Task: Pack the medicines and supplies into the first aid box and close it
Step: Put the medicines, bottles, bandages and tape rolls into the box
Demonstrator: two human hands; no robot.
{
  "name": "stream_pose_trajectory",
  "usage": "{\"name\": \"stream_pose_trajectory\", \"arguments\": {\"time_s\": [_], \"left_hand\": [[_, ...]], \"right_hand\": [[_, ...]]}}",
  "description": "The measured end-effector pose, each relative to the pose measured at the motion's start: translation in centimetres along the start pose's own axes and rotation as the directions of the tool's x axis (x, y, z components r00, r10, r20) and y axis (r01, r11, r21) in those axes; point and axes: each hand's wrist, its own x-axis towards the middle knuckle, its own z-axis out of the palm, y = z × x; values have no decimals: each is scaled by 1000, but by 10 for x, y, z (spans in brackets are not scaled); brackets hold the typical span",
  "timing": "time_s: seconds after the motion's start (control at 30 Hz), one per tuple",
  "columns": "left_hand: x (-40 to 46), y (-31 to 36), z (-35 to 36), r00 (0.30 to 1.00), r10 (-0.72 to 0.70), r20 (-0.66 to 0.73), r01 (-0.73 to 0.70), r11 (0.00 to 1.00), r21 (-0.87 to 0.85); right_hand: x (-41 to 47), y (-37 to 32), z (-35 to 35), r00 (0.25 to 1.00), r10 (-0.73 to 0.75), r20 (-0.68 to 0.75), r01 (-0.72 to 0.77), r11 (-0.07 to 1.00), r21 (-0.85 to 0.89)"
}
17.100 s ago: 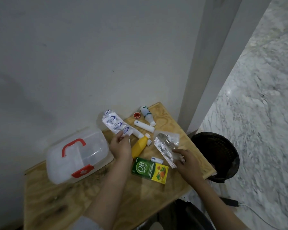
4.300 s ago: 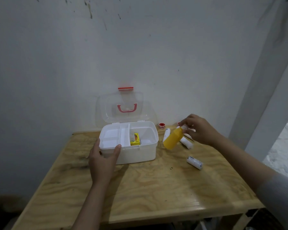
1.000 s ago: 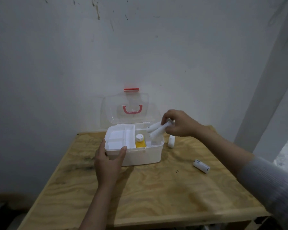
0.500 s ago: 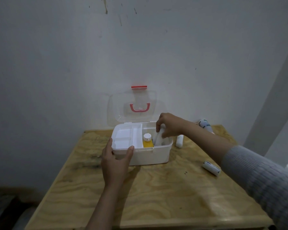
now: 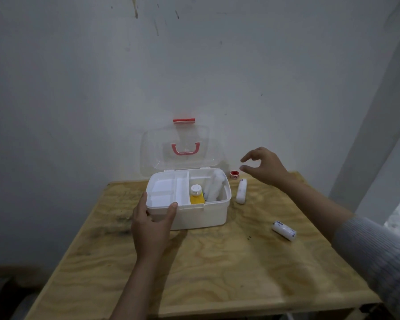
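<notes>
Bracing the white plastic first aid box (image 5: 201,214) at its front left corner, the left hand (image 5: 151,227) has its thumb hooked over the front rim and its fingers spread against the left wall, pressing on the box without closing round anything. The box stands on the pale plywood table (image 5: 217,262) with its clear hinged lid (image 5: 174,150) raised upright against the grey wall (image 5: 79,88); a red carrying handle (image 5: 185,150) shows through the lid, and a red latch (image 5: 184,120) sits on the lid's top edge.

Just past the left thumb lies a shallow white divided tray (image 5: 169,191), filling the box's left half. Further right of the thumb, in the deeper right compartment, a yellow bottle with a white cap (image 5: 196,195) stands upright, and white tubes (image 5: 214,187) lean beside it against the right wall.

The right hand (image 5: 264,167) hovers above the table's far right part, empty, thumb and fingers parted in a loose curve. Just beyond its fingertips a small red-and-white roll of tape (image 5: 234,174) rests near the wall. Below those fingertips, a white tube (image 5: 241,191) lies on the wood just beside the box's right wall, apart from it. Well back toward the right wrist and grey ribbed sleeve (image 5: 379,255), a short white roll with dark print (image 5: 284,230) lies alone on the table.
</notes>
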Motion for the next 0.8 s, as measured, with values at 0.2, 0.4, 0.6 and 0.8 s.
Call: {"name": "stream_pose_trajectory", "arguments": {"time_s": [0.2,0.4,0.6,0.8], "left_hand": [[-1,2,0,1000,-2,5,2,1000,-15],[0,1,0,1000,4,7,-4,1000,-19],[2,0,1,1000,-1,-1,1,1000,-2],[0,1,1,1000,0,-2,0,1000,-17]], "right_hand": [[-20,65,-3,901,369,-227,-341,927,155],[-39,99,8,800,537,-268,-537,840,78],[-43,103,21,745,565,-354,-529,824,201],[-46,102,20,687,592,-420,-517,806,289]]}}
